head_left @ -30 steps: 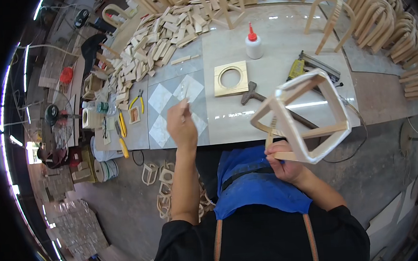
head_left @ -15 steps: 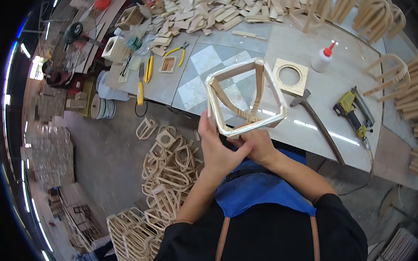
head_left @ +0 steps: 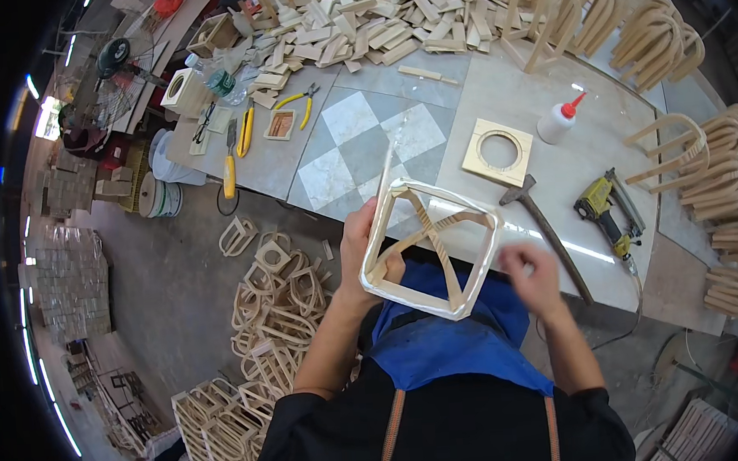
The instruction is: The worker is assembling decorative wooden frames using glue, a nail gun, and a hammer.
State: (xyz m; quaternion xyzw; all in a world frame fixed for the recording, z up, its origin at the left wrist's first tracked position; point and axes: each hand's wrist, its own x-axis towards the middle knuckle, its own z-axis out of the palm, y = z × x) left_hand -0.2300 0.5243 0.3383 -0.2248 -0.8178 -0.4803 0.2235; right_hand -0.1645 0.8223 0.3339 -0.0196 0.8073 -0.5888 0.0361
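Note:
My left hand (head_left: 358,252) grips the left side of a square wooden frame (head_left: 376,272) with rounded corners and crossed curved wooden strips inside. The thumb reaches in past the rim. White glue-like streaks run along the rim. A thin pale strip (head_left: 388,162) sticks up beside the frame's upper left corner. My right hand (head_left: 534,275) is apart from the frame, just right of it. Its fingers look curled but are smeared by motion. Beyond it lie a hammer (head_left: 546,224) and a square wooden block with a round hole (head_left: 475,161).
A white bottle with a red tip (head_left: 555,124) and a yellow nail gun (head_left: 606,212) are on the right. Pliers (head_left: 230,167) lie on the left. Wood pieces (head_left: 373,27) heap at the back; bent-wood frames (head_left: 281,320) pile on the floor.
The frame has come down toward me and turned, so its crossed strips show. My right hand has let go of it and moved right; the left keeps its hold.

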